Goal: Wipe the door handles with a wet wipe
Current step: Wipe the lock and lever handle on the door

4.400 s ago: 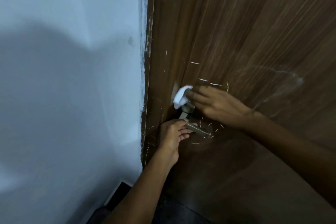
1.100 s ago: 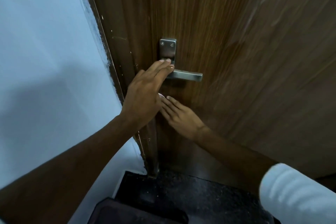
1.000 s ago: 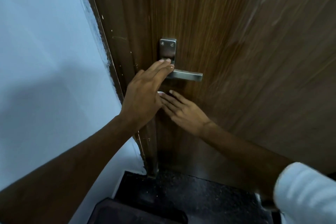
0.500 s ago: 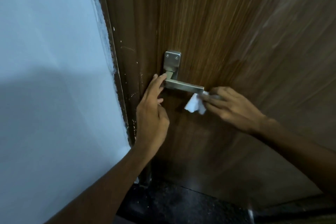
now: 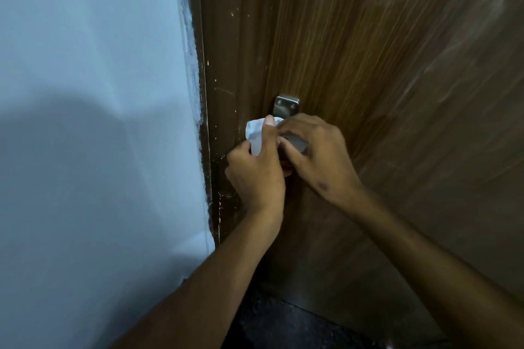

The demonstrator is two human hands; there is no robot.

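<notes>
both hands crowd the door handle (image 5: 295, 144) near the door's left edge, the left hand (image 5: 256, 176) pinching the wet wipe (image 5: 255, 133), the right hand (image 5: 314, 156) curled on the lever, so the wipe could slip and fall.

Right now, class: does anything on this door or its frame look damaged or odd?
Yes. The door frame has white chips and scratches along its edge, and the wall paint beside it is ragged. The door shows pale smears at upper right. The handle looks intact, though both hands and the wipe cover most of it.
</notes>
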